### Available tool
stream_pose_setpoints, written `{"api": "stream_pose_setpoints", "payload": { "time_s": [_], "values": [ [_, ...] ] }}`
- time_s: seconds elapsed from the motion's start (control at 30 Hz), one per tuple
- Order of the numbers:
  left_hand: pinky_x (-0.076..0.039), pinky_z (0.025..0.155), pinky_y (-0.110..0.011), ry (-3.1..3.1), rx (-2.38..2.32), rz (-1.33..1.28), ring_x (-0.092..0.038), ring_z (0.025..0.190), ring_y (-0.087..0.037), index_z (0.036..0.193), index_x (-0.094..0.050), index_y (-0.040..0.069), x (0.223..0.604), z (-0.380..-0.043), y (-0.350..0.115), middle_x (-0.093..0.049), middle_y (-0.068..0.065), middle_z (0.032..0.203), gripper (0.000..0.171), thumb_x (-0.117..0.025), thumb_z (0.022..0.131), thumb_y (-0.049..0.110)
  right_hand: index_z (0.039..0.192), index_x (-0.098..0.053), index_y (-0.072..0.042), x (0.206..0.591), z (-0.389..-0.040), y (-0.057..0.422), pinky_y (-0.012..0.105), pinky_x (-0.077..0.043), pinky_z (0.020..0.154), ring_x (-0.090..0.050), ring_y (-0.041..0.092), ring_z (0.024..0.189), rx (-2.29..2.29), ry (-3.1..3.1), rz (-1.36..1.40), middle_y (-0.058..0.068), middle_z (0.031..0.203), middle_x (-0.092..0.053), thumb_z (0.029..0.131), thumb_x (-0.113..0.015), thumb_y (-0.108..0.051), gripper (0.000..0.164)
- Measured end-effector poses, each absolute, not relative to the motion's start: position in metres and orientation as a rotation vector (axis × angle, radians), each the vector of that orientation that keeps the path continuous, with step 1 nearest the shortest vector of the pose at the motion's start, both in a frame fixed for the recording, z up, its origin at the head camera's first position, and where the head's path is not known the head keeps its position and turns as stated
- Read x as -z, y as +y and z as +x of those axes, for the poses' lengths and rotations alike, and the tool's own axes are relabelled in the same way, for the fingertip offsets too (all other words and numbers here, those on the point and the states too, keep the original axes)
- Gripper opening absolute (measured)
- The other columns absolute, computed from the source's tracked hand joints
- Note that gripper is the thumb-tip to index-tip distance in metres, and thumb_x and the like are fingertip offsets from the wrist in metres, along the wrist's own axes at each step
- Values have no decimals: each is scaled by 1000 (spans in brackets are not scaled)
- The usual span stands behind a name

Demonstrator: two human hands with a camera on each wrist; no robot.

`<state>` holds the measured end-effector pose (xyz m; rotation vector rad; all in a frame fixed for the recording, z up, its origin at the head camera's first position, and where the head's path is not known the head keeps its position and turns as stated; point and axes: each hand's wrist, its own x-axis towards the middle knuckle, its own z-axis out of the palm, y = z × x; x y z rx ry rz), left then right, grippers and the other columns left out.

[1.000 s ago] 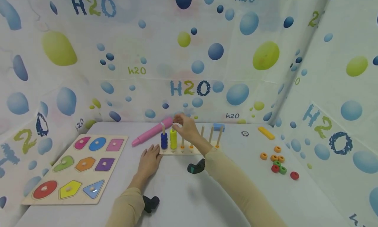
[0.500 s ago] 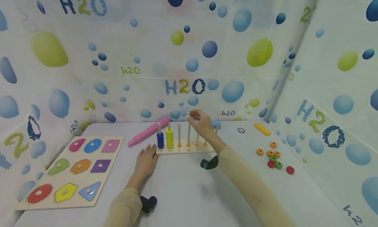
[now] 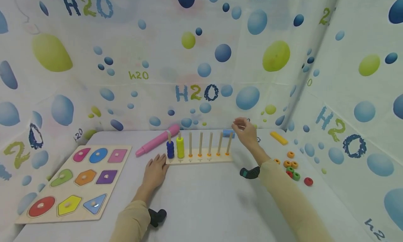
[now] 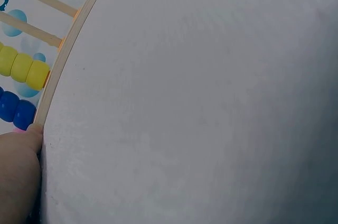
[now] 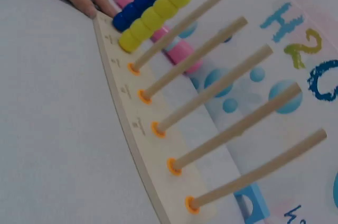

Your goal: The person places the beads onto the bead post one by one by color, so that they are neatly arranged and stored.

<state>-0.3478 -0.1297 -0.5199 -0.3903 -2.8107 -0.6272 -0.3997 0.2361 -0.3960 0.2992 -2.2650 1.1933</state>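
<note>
A wooden peg board [image 3: 201, 160] stands mid-table, with blue beads [image 3: 170, 150] stacked on its leftmost peg and yellow beads [image 3: 180, 147] on the one beside it. The other pegs are bare apart from orange rings at their feet. My left hand [image 3: 155, 172] lies on the table at the board's left end; in the left wrist view its thumb [image 4: 33, 138] touches the board's corner. Past the board's right end, above the table, my right hand [image 3: 247, 133] hangs with fingers loosely bent and nothing seen in them. The right wrist view shows the row of pegs [image 5: 232, 86], but not that hand.
Loose orange, green and red beads [image 3: 308, 181] lie at the right, below a yellow block [image 3: 278, 138]. A blue block [image 3: 228, 133] sits behind the pegs. Pink stick-like toy [image 3: 157, 143] lies behind left, and a shape puzzle board [image 3: 75, 182] fills the left side.
My right hand has moved right, from above the yellow stack, across the bare pegs, to beyond the board's right end. The left hand stays at the board. The head view has shifted slightly.
</note>
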Motion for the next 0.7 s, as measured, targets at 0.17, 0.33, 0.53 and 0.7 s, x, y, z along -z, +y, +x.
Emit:
{"api": "stream_pose_setpoints", "payload": {
  "time_s": [0.17, 0.33, 0.53, 0.7],
  "values": [
    [-15, 111, -56, -2824, 631, -385, -29, 135, -39, 138, -42, -5, 520, -347, -129, -41, -18, 143, 47, -47, 99, 22, 113, -58, 0, 413, -388, 271, 36, -51, 89, -61, 26, 103, -1139, -2335, 177, 13, 107, -64, 91, -63, -18, 29],
    [-16, 111, -56, -2831, 627, -384, -28, 135, -38, 138, -42, -5, 517, -345, -128, -41, -18, 143, 47, -47, 99, 22, 115, -56, 0, 434, -375, 306, 38, -51, 90, -61, 27, 103, -1101, -2391, 102, 14, 109, -64, 91, -64, -16, 29],
    [-16, 111, -56, -2836, 632, -383, -28, 136, -39, 138, -41, -5, 514, -344, -128, -40, -19, 144, 47, -46, 99, 21, 117, -55, -3, 449, -359, 344, 40, -49, 92, -59, 27, 106, -1088, -2456, 30, 14, 112, -62, 92, -62, -22, 32],
    [-15, 111, -56, -2842, 636, -385, -27, 136, -39, 139, -40, -5, 513, -344, -128, -39, -19, 144, 47, -45, 100, 22, 121, -53, 1, 456, -345, 369, 42, -48, 93, -57, 31, 108, -1081, -2498, -50, 18, 116, -60, 93, -61, -24, 38]
  ]
}}
